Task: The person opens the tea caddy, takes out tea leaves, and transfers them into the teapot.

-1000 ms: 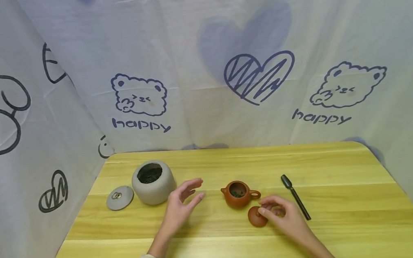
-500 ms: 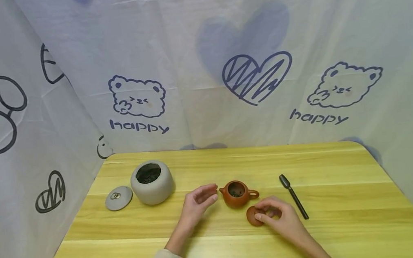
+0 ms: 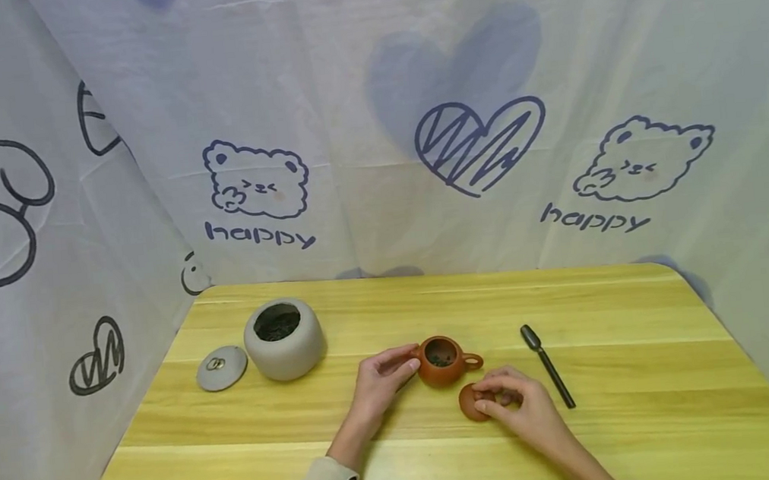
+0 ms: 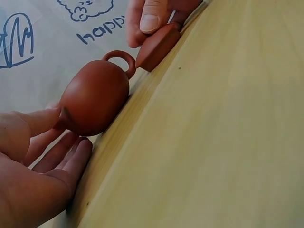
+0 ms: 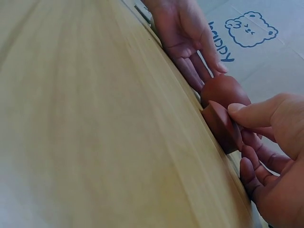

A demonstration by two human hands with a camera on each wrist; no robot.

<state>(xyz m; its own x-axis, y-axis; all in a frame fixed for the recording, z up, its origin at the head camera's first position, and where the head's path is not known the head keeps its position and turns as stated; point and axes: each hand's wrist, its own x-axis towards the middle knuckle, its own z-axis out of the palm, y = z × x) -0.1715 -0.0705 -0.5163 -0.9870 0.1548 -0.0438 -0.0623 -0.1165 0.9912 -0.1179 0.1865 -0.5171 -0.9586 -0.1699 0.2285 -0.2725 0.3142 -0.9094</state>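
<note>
A small reddish-brown clay teapot (image 3: 442,374) stands uncovered on the table, with dark leaves inside and its handle pointing right. At its spout, my left hand (image 3: 378,382) pinches with the thumb on the near side and fingers on the far side; the left wrist view shows the thumb (image 4: 45,119) against the spout. Just in front of the handle, my right hand (image 3: 525,404) holds the teapot lid (image 3: 470,403) by its top between thumb and fingers. The lid (image 5: 221,127) is at table level; whether it touches the wood I cannot tell. The lid's knob is hidden by the fingers.
A round grey jar (image 3: 287,351) holding dark leaves stands at the back left, its grey lid (image 3: 222,368) lying beside it. A dark, slim tea scoop (image 3: 548,367) lies right of the teapot. Printed cloth (image 3: 365,181) hangs behind the wooden table (image 3: 643,370).
My left hand has moved right, from near the grey jar to the teapot's spout, and now grips it. My right hand stays at the lid, its fingers closing slightly on the top.
</note>
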